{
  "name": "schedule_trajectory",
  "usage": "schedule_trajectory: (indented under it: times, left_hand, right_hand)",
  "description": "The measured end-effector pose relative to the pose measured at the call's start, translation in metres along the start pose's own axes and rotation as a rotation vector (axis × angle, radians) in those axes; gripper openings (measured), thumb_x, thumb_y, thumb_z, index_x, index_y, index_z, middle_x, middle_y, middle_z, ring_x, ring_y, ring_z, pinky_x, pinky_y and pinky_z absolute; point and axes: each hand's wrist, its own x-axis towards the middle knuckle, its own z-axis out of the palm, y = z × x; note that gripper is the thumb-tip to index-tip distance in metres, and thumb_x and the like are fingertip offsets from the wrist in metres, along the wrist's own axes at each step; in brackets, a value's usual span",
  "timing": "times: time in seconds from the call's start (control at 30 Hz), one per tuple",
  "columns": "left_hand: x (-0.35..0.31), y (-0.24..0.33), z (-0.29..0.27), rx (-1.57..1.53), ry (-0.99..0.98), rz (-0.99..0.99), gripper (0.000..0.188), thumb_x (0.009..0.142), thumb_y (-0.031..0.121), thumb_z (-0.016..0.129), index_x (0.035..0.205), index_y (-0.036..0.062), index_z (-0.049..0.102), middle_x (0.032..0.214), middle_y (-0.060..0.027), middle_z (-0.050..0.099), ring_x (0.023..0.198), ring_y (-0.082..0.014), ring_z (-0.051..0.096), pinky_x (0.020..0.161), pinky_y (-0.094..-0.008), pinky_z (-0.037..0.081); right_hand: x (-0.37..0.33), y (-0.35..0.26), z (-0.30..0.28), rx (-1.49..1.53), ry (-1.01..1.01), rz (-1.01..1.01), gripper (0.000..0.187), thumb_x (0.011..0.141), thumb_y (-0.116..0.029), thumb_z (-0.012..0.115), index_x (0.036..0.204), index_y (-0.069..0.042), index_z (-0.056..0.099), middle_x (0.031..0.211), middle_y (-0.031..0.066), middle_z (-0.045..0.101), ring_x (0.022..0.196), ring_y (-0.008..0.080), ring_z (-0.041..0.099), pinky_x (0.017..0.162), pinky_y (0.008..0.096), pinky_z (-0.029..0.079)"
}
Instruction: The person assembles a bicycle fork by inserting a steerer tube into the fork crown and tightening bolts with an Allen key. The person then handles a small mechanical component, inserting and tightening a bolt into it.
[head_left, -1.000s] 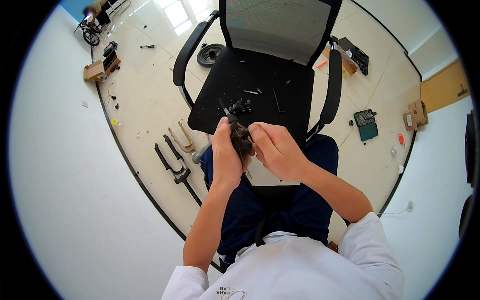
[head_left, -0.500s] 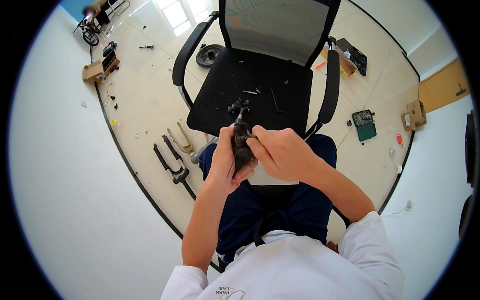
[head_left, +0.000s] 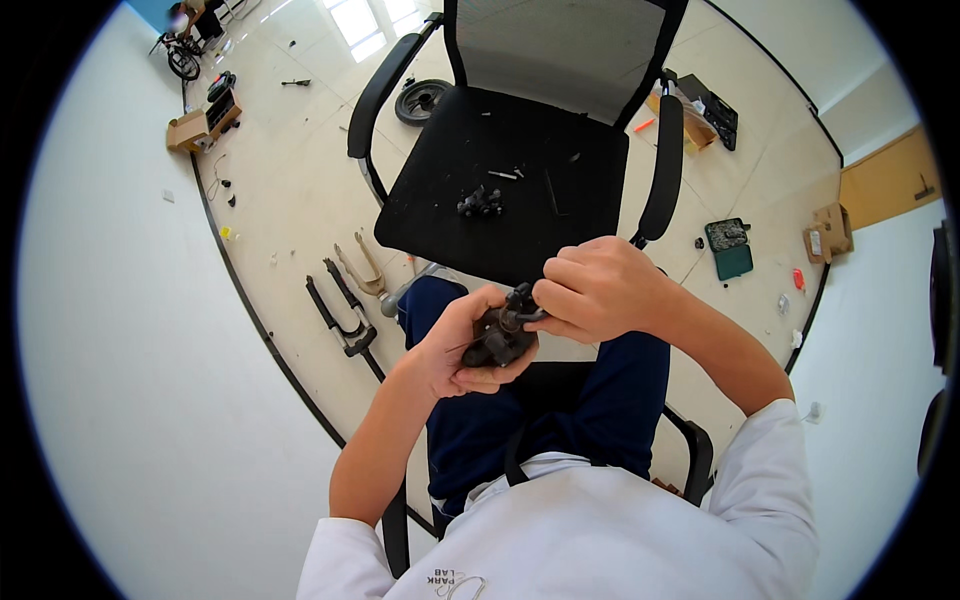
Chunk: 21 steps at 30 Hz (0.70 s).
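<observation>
Above my lap, my left hand [head_left: 455, 345] wraps around a dark, greasy-looking mechanical part [head_left: 495, 345] with a knobby upper end. My right hand [head_left: 597, 292] is closed at the part's upper right side, and a short metal piece shows by its fingertips. Whether that piece is a tool or belongs to the part I cannot tell. Ahead of my hands, on the black seat of an office chair [head_left: 440, 225], lies a small cluster of black parts [head_left: 480, 202]. Beyond it are a thin silver pin [head_left: 502, 175] and a dark L-shaped hex key [head_left: 552, 192].
On the floor to the left lie a black suspension fork [head_left: 350, 335] and a beige fork [head_left: 368, 270]. A small wheel [head_left: 420, 102] is behind the chair. At right lie a green case [head_left: 733, 262], cardboard boxes [head_left: 830, 230] and a black toolbox [head_left: 712, 115]. A person [head_left: 200, 20] is at the far left.
Both hands have come nearer to me and to the right, and the dark part has turned with them. My right hand's fingers are more curled now.
</observation>
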Motion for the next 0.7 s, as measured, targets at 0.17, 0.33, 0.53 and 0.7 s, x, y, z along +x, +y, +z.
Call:
schedule_trajectory:
  times: [0.17,0.33,0.53,0.7]
  left_hand:
    - [-0.002,-0.002,0.001,0.037,0.018,-0.171,0.049,0.098,0.042,0.029,0.090,0.0018,0.056,0.059,-0.0137,0.052,0.030,-0.0107,0.029,0.026,-0.0205,0.024]
    - [-0.001,0.006,-0.008,0.123,0.152,-0.247,0.054,0.099,0.052,0.033,0.093,0.0046,0.057,0.061,-0.0166,0.051,0.030,-0.0102,0.031,0.025,-0.0194,0.023]
    - [-0.008,0.012,-0.004,0.059,0.127,0.082,0.075,0.093,0.071,0.036,0.107,0.0009,0.056,0.080,-0.0248,0.062,0.035,-0.0122,0.040,0.029,-0.0210,0.027]
    - [0.001,-0.015,-0.009,0.407,0.148,0.641,0.075,0.089,0.066,0.056,0.121,-0.0021,0.052,0.090,-0.0219,0.065,0.054,-0.0162,0.056,0.045,-0.0255,0.044]
  right_hand:
    - [0.002,0.002,0.000,0.071,-0.019,-0.058,0.031,0.085,-0.035,0.075,0.085,-0.010,0.057,0.059,-0.0001,0.042,0.047,0.0145,0.048,0.042,0.0274,0.036]
    - [-0.004,-0.007,0.005,0.404,-0.104,0.182,0.028,0.089,-0.026,0.072,0.106,-0.006,0.060,0.061,0.0032,0.049,0.048,0.0184,0.050,0.044,0.0289,0.038]
    - [-0.012,-0.024,0.014,0.806,-0.116,0.660,0.029,0.094,-0.015,0.064,0.118,-0.005,0.054,0.063,0.0070,0.056,0.050,0.0141,0.049,0.052,0.0278,0.035]
    - [-0.018,-0.036,0.047,0.966,0.241,0.938,0.024,0.099,-0.020,0.060,0.115,-0.003,0.054,0.060,0.0007,0.050,0.050,0.0069,0.043,0.049,0.0250,0.032]
